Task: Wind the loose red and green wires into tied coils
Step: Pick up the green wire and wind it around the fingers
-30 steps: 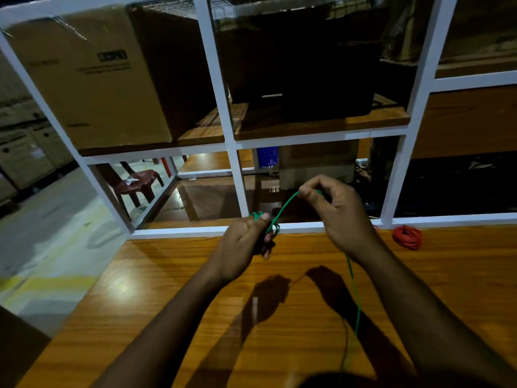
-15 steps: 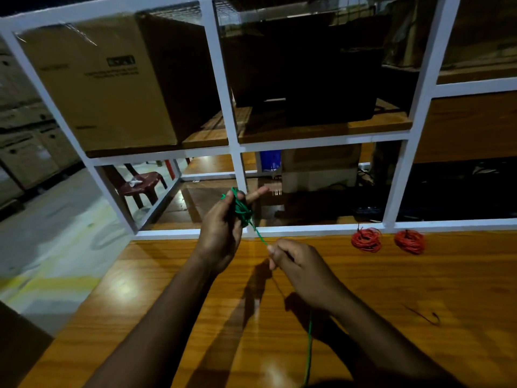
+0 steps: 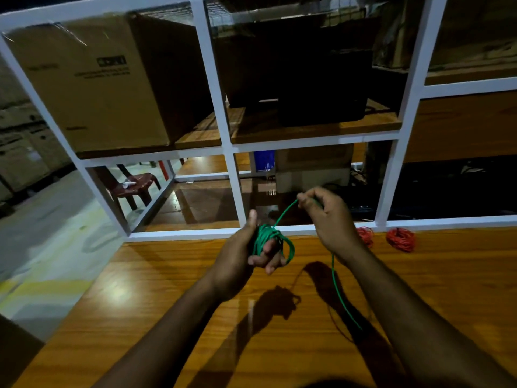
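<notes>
Wooden table (image 3: 167,317), green wire (image 3: 272,240) half-hidden inside left hand (image 3: 240,256)

Two wire coils (image 3: 400,239) lie on the table (image 3: 140,317), right of both hands.

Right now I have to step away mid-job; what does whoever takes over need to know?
Left hand: shut on the green coil, loops wound around its fingers.
Right hand: pinching the green wire just past the coil, raised above the table; the loose tail runs down toward the near edge.
Done: two red coils lie at the table's far edge by the white frame, one partly hidden behind the right wrist.
Left: wind in the green tail, then tie the coil off.
</notes>
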`<state>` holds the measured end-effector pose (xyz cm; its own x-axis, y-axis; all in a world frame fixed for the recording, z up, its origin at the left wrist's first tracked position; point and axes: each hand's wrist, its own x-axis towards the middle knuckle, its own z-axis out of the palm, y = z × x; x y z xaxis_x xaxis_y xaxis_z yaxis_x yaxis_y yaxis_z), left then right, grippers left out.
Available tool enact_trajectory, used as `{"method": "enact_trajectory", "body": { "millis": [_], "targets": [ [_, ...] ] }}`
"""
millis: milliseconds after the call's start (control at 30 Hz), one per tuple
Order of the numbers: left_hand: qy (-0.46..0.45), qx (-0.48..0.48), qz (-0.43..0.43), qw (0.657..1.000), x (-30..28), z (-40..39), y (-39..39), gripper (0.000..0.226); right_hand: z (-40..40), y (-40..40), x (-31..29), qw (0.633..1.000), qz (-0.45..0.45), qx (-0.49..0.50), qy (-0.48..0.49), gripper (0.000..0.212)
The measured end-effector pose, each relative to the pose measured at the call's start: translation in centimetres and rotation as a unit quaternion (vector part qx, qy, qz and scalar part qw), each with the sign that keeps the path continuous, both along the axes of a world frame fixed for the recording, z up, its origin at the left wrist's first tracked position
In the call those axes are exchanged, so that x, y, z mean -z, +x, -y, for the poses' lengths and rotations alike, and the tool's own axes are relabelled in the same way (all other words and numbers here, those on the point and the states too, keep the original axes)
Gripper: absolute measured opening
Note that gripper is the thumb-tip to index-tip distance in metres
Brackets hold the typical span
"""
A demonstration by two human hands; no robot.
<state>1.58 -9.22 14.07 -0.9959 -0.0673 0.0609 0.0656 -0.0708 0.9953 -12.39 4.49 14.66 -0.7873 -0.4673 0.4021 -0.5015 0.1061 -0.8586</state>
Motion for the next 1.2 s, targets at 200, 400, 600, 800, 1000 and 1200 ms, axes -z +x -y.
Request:
{"method": "enact_trajectory", "body": {
  "millis": [200,400,600,800,1000,1200],
  "targets": [
    [0.25,-0.017,-0.084,0.964,-1.8,0.8,-0.5,0.072,1.2,3.4,4.6,0.99,0.043,-0.057,0.125,0.031],
    [0.022,-0.145,-0.034,0.989,-0.6,3.1,-1.7,0.071,-0.1,7.2,3.7,0.981,0.009,-0.149,0.124,0.035],
    [-0.248,-0.129,0.021,0.96,2.1,3.1,-1.4,0.07,-1.1,6.2,-0.7,0.993,-0.001,-0.114,0.021,0.025],
    [-0.039,-0.032,-0.015,0.999,-0.2,0.1,-0.7,0.065,-0.5,1.0,0.3,1.0,0.008,-0.009,-0.014,0.024],
    [0.204,-0.082,-0.074,0.973,-2.2,0.2,-1.3,0.045,1.3,4.5,5.6,0.989,0.059,-0.096,0.094,0.031],
    [-0.011,-0.136,-0.077,0.988,-0.1,2.5,-2.3,0.057,0.5,7.0,5.1,0.952,-0.043,-0.192,0.235,0.022]
  ]
}}
